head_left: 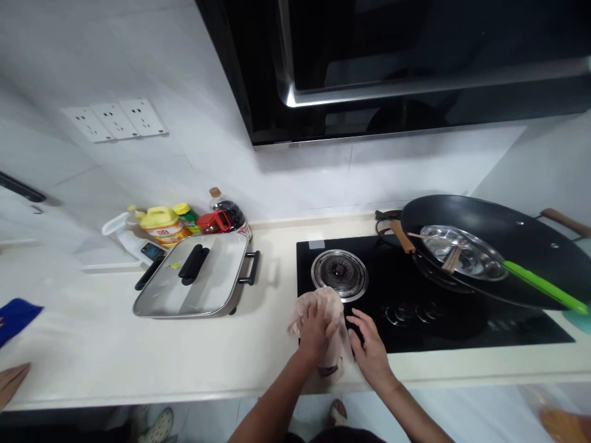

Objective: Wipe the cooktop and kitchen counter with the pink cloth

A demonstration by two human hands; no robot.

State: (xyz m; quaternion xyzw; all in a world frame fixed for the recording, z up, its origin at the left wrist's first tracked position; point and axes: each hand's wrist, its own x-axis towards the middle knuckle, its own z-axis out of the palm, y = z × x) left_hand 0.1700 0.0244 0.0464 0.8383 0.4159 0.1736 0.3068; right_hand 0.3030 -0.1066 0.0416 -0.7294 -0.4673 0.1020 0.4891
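A pale pinkish cloth [339, 347] lies bunched over the left front corner of the black gas stove [466, 329], part of it on the counter. My left hand [316, 329] presses down on the cloth, its fingers bent into the fabric. Just right of it, my right hand [370, 351] is open over the stove's front edge, fingers apart, holding nothing. The round burner [340, 274] sits behind the cloth. Stove knobs [410, 314] are to the right of my right hand.
A large wok [480, 212] holds a metal bowl [475, 249] and a green-handled utensil [545, 286]. At left stand a lidded electric pan [215, 280] and several bottles [166, 226]. A range hood [392, 117] hangs above. Another person's hand [13, 381] shows far left.
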